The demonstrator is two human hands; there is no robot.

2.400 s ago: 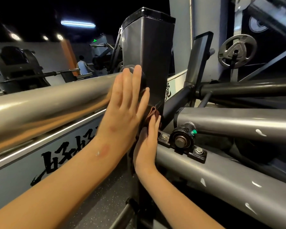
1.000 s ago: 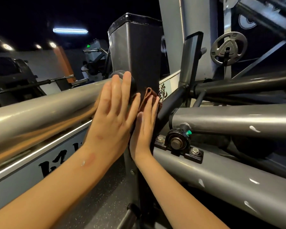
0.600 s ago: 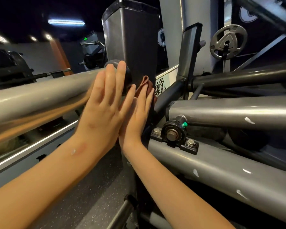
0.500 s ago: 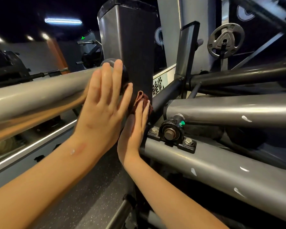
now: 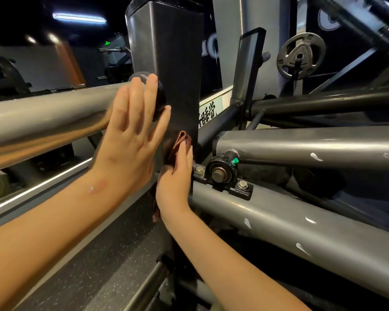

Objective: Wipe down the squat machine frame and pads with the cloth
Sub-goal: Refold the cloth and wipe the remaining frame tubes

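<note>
A dark grey upright post (image 5: 171,70) of the squat machine stands in the middle of the head view. My right hand (image 5: 177,180) presses a brown cloth (image 5: 181,140) flat against the post's lower face, fingers straight; most of the cloth is hidden under the palm, and a strip hangs below the wrist. My left hand (image 5: 133,133) lies flat, fingers straight, against the post's left side, over a black round cap (image 5: 160,95) at the end of a long grey tube (image 5: 45,117).
Thick grey frame tubes (image 5: 301,225) with white paint chips run to the right. A black bolted bearing block (image 5: 222,176) sits just right of my right hand. A weight plate (image 5: 300,56) hangs at the back right. Speckled floor lies below.
My right hand has slid the cloth up the post and back down to a lower spot. My left hand has stayed flat against the post's left side.
</note>
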